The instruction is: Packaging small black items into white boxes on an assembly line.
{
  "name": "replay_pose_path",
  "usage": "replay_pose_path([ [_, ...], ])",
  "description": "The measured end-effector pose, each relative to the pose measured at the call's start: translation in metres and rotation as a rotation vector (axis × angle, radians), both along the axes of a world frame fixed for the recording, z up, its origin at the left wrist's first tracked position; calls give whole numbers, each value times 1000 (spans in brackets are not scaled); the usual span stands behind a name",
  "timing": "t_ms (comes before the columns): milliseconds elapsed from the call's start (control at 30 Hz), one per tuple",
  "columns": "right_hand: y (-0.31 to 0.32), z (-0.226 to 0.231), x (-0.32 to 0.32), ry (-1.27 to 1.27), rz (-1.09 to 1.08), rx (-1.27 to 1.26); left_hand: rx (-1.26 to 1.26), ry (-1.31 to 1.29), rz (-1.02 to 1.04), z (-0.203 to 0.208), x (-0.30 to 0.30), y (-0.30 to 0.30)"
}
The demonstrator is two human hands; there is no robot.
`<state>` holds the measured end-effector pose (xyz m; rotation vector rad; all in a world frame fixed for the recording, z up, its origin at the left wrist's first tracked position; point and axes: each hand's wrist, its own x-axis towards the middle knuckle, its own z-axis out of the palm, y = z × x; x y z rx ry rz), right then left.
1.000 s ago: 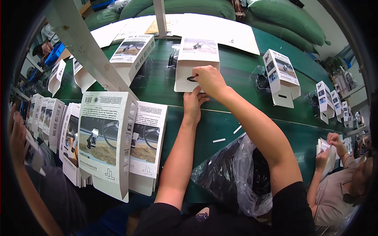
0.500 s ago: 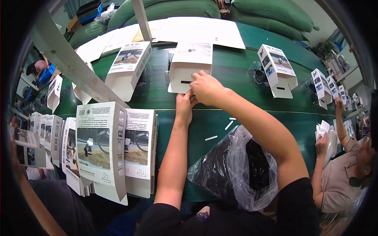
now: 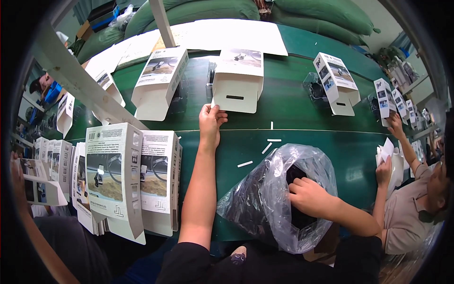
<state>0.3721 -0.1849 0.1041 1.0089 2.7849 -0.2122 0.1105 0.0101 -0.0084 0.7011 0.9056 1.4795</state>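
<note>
My left hand (image 3: 213,120) pinches the lower left corner of the flap on an open white cardboard box (image 3: 238,78). That flap has a dark slot and hangs toward me. My right hand (image 3: 316,198) is at the mouth of a clear plastic bag (image 3: 276,199), its fingers curled down among small black pieces (image 3: 298,177). The fingertips are hidden, so what they hold does not show. A clear tray with a dark part (image 3: 211,73) stands against the box's left side.
Upright printed boxes (image 3: 108,177) crowd the table at left. More open boxes line the green belt, one (image 3: 161,78) left and one (image 3: 336,80) right. White strips (image 3: 245,164) lie beside the bag. A metal post (image 3: 78,78) slants across the left. A co-worker (image 3: 409,210) sits at right.
My right hand has left the box flap and moved down right into the bag. My left hand has shifted slightly to the flap's left corner. One more white strip shows near the table seam.
</note>
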Motion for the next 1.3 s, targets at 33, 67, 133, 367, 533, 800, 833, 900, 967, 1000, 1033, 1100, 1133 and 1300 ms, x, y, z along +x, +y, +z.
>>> replay_pose_path([
  [33, 1, 0, -3, 6, -2, 0, 0, 6, -2, -1, -4, 0],
  [67, 4, 1, -6, 53, 9, 0, -1, -13, 13, -2, -8, -1],
  [133, 10, 7, -9, 145, 32, 1, -2, -53, 44, -4, -13, -2],
  [367, 17, 27, 1, 270, -135, -117, -29, -307, 333, -4, -24, -2],
  [533, 42, 71, -13, 547, -238, -103, -3, -425, 635, 12, -20, -8],
  [800, 133, 74, -77, 807, -172, -18, 5, -298, 636, 12, -12, -9],
  [833, 148, 64, -93, 827, -147, 10, 1, -241, 595, 10, -10, -9],
  [900, 181, 40, -122, 833, -45, 89, -7, -253, 539, 16, -3, -10],
  [967, 204, 23, -146, 731, -90, 137, -25, -276, 428, 25, 5, -13],
  [1000, 211, 16, -157, 634, -132, 178, -34, -284, 378, 26, 7, -14],
  [1033, 215, 12, -167, 633, -125, 177, -33, -286, 384, 25, 8, -15],
  [1100, 220, 5, -183, 533, -206, 174, -36, -252, 370, 21, 12, -15],
  [1133, 221, 2, -188, 482, -247, 172, -39, -235, 360, 19, 14, -15],
  [1300, 239, -2, -181, 457, -234, 132, -20, -220, 268, 27, 25, -17],
])
